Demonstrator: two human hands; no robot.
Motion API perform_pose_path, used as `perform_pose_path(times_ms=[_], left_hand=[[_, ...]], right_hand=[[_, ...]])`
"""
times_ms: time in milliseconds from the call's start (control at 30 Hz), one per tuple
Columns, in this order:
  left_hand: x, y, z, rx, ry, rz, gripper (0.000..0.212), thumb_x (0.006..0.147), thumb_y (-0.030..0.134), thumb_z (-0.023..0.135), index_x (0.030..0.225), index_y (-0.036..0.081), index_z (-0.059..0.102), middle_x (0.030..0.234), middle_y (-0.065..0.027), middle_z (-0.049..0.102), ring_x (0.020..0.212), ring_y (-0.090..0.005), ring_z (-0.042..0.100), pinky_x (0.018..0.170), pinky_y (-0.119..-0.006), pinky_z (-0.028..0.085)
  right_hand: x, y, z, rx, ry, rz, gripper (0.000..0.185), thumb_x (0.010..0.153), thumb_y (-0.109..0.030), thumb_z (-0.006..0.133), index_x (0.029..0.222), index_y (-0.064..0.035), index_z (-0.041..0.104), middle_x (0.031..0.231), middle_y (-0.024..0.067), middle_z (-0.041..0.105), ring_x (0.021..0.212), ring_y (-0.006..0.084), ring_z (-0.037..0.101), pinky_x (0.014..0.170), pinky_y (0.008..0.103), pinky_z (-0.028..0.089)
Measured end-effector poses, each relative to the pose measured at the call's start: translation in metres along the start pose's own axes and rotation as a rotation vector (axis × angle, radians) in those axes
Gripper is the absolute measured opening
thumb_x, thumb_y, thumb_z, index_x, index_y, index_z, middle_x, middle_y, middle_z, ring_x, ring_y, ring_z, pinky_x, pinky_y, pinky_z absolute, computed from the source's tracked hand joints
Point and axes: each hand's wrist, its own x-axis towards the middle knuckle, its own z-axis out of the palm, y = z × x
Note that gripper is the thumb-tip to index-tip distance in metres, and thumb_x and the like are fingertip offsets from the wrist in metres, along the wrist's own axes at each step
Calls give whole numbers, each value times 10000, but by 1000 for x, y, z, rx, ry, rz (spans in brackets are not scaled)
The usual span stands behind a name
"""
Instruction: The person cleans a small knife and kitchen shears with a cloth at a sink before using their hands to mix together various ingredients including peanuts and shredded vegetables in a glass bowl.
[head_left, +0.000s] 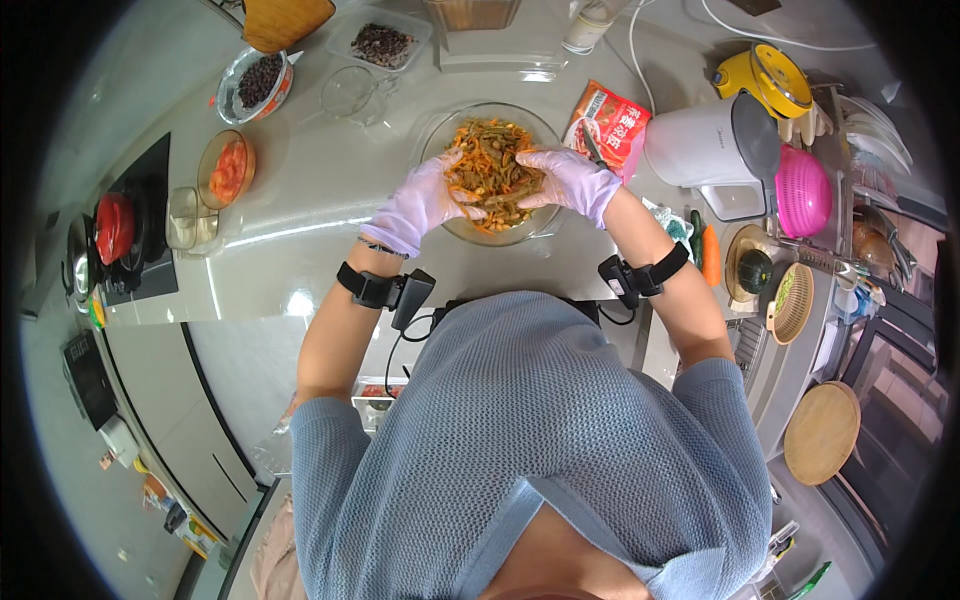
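A clear glass bowl (491, 241) stands on the counter in front of me. In it is a mix of shredded orange and brown-green vegetables (495, 161), with some pale bits among the shreds. Both hands wear thin, pale pink disposable gloves. My left hand (431, 196) cups the mix from the left, its fingertips sunk among the shreds. From the right, my right hand (566, 180) holds the same heap, fingers and thumb spread around it. A red food packet (616, 124) with writing lies just beyond my right hand, and a knife (594, 146) rests on it.
Left are a bowl of tomato pieces (227, 172), a glass container (182, 217), a glass measuring cup (351, 94) and a foil-lined bowl of dark beans (259, 82). Right stand a white Midea appliance (690, 142), a pink colander (802, 191), a carrot (710, 255) and a dark green squash (754, 271).
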Motion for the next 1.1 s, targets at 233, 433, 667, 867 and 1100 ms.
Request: perform_pose_path(times_ms=[233, 433, 667, 867, 1100], left_hand=[[11, -12, -27, 36, -97, 24, 360, 939, 274, 407, 1211, 40, 417, 1140, -130, 528, 1019, -282, 543, 789, -491, 498], [20, -37, -27, 1282, 289, 588, 374, 885, 221, 517, 1166, -25, 512, 1198, -199, 527, 1122, -295, 497, 970, -344, 383], [35, -46, -31, 1360, 343, 1031, 441, 713, -79, 507, 1138, 27, 558, 1131, -190, 555, 1085, -326, 510, 952, -337, 395], [35, -39, -27, 704, 186, 857, 399, 781, -83, 498, 1172, -5, 520, 1149, -111, 575, 1063, -192, 541, 892, -282, 442], [22, -31, -19, 240, -73, 537, 405, 804, -82, 539, 1198, 4, 509, 1167, -94, 566, 1014, -154, 562, 880, -259, 463]], right_hand=[[-4, -1, 23, -1138, 185, -110, 574, 853, -213, 547, 1312, 60, 338, 1253, 236, 462, 1199, 330, 426, 957, 354, 407], [31, 35, -6, -1541, 263, -725, 386, 782, -142, 560, 1123, 33, 511, 1009, 243, 547, 979, 382, 523, 869, 411, 416], [29, 34, 1, -1408, 364, -562, 505, 711, 100, 532, 1200, -26, 505, 1208, 230, 486, 1124, 376, 464, 965, 349, 391], [18, 27, 1, -960, 354, -530, 584, 726, 132, 508, 1283, -15, 411, 1220, 158, 523, 1011, 221, 569, 883, 290, 446], [0, 24, 6, -219, -123, -567, 692, 758, 187, 455, 1378, -43, 253, 1283, 112, 471, 1019, 172, 548, 883, 262, 448]])
